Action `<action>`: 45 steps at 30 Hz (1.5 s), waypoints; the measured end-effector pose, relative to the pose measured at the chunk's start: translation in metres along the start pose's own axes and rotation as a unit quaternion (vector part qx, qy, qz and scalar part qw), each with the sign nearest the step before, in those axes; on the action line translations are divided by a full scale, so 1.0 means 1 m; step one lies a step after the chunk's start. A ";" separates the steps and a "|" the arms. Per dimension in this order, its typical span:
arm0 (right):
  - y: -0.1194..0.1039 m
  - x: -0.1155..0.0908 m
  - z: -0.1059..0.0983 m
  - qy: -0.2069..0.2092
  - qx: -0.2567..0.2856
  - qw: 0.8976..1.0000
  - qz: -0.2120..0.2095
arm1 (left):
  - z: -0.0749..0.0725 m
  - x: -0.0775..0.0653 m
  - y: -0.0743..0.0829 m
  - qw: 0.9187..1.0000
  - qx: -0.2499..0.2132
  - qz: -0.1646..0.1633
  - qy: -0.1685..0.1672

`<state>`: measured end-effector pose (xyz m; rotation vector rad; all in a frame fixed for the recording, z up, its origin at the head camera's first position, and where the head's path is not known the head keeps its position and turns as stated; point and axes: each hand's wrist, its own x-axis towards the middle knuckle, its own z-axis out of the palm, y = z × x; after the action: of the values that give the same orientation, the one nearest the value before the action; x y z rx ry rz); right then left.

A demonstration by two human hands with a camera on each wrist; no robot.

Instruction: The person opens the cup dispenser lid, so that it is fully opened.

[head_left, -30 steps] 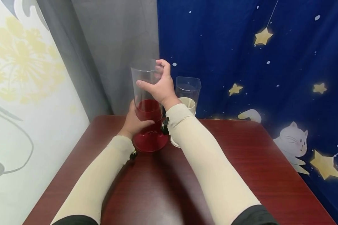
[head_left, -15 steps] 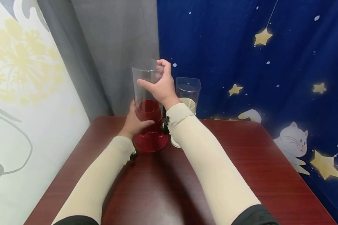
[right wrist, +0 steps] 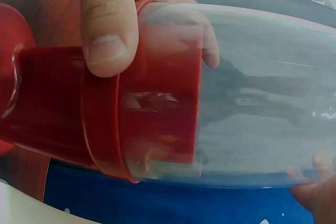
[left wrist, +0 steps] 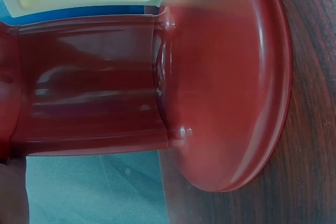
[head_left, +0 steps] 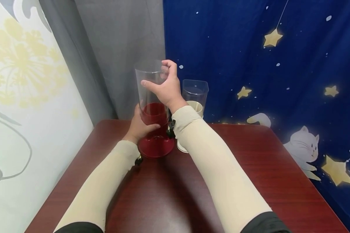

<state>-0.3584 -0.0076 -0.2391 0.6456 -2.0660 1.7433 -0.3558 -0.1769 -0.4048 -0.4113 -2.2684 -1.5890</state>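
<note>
blue star-printed curtain [head_left: 221, 42] and grey cloth hang at the far side of the room, behind a dark red-brown wooden counter [head_left: 239, 165]. towards its far edge, left of middle, stands a glossy red plastic stand with a round flared foot [head_left: 156, 149], and a tall clear plastic cylinder [head_left: 147, 92] sits upright around its red inner ring. the left hand [head_left: 141, 127] is wrapped about the red collar, thumb on the near side; the right hand [head_left: 168, 89] grasps the cylinder by its upper wall, fingers curled at the rim. just to the right is a cream-and-clear plastic container [head_left: 197, 107], partly behind the right sleeve. i'd judge the step to be fitting or freeing the cylinder; the next move seems to call for a steady base and a straight, even push, pull or twist.
</note>
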 end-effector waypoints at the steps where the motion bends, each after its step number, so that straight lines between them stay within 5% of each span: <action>1: 0.000 0.000 -0.001 0.002 0.003 1.000 0.000 | 0.000 -0.001 0.000 1.000 0.004 -0.004 -0.001; 29: 0.012 -0.005 0.001 -0.002 0.002 1.000 0.000 | -0.001 -0.004 0.001 1.000 0.025 -0.012 -0.002; 45: 0.013 -0.006 0.003 0.004 -0.006 1.000 -0.001 | -0.001 -0.003 0.002 1.000 -0.007 -0.018 -0.010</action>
<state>-0.3606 -0.0078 -0.2534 0.6369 -2.0684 1.7274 -0.3520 -0.1773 -0.4038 -0.3946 -2.2935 -1.6248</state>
